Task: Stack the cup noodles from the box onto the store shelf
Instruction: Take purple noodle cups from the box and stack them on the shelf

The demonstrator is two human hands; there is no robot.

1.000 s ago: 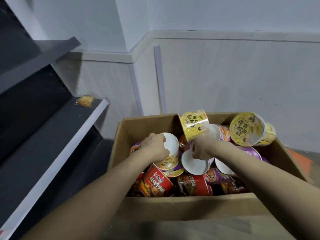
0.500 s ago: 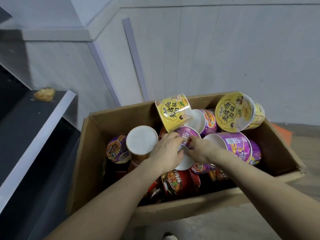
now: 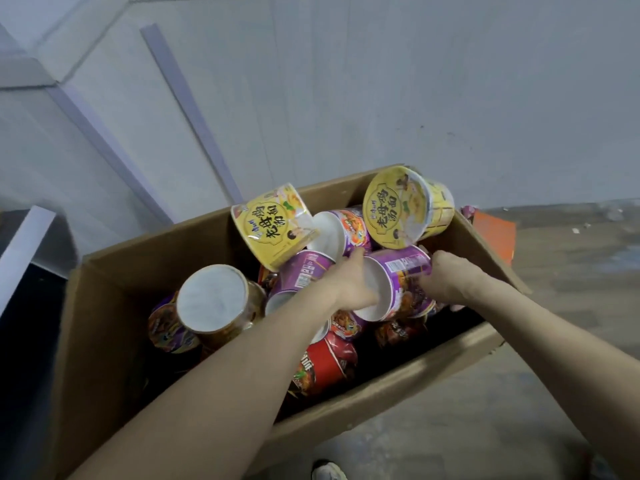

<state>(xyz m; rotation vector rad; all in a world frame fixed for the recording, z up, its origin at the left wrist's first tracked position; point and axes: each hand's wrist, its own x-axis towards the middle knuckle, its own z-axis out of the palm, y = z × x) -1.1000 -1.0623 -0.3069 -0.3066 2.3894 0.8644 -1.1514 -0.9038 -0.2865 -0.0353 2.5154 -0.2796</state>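
Observation:
A cardboard box (image 3: 100,327) holds several cup noodles lying at all angles. A purple cup (image 3: 403,277) lies on its side in the middle, white bottom toward me. My left hand (image 3: 349,284) lies against that white bottom, fingers over its rim. My right hand (image 3: 448,278) grips the cup's other end. Two yellow cups (image 3: 273,225) (image 3: 405,207) sit at the back of the box. Another purple cup (image 3: 301,271) lies under my left wrist. A brown cup (image 3: 216,303) shows its white bottom at left, and a red cup (image 3: 323,367) lies near the front.
The dark store shelf with a white front edge (image 3: 24,247) is at the far left. A grey wall (image 3: 381,98) rises behind the box. An orange sheet (image 3: 493,233) lies on the floor at the right. A shoe (image 3: 327,471) shows below the box.
The camera has turned right, so the shelf has slid almost out of view. Both hands have shifted right from the middle of the pile onto the purple cup on its side.

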